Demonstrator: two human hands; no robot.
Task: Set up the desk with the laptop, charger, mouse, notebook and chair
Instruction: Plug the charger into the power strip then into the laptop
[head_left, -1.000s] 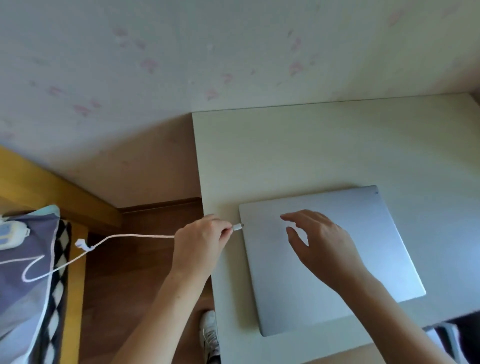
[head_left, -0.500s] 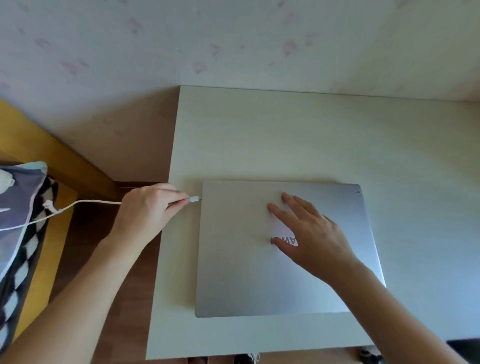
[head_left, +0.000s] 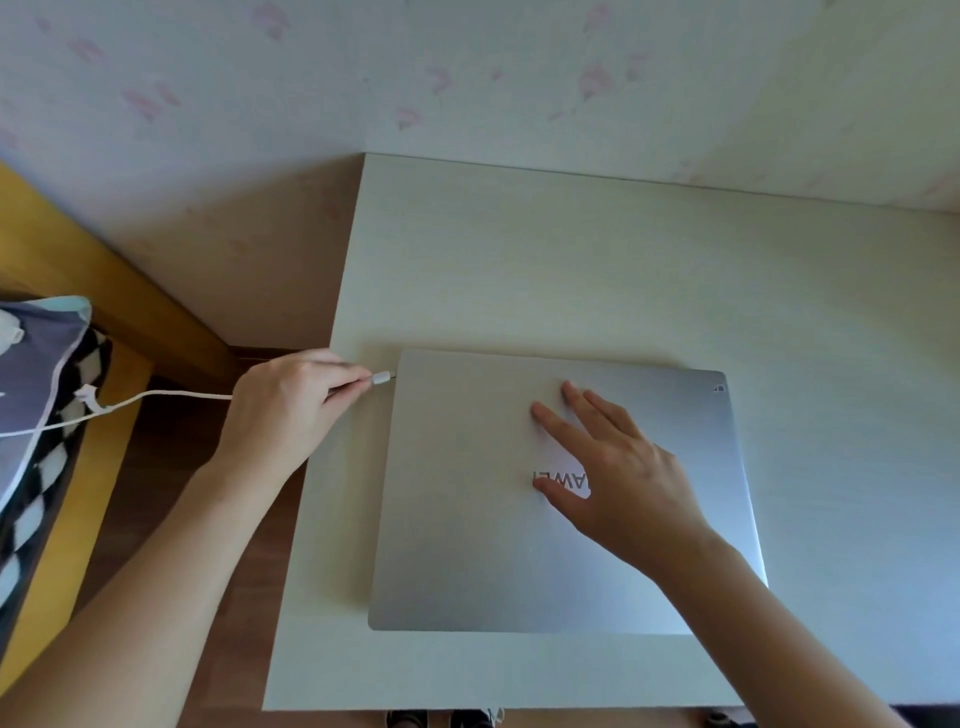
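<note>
Left grip (head_left: 291, 410) pinched shut on charger plug (head_left: 380, 378), metal tip aimed at laptop's left edge, right at port, seating not clear

White cable (head_left: 171, 396) trails left from that grip toward bed and patterned pillow (head_left: 41, 395), slack, so no pull on plug

Right grip (head_left: 608, 467) open, fingers spread flat on closed silver laptop (head_left: 467, 545), holding nothing; likely bracing it against sideways push of plug

Laptop lies flat on bench (head_left: 571, 270), just right of left grip

Mouse, notebook, chair not in view
</note>
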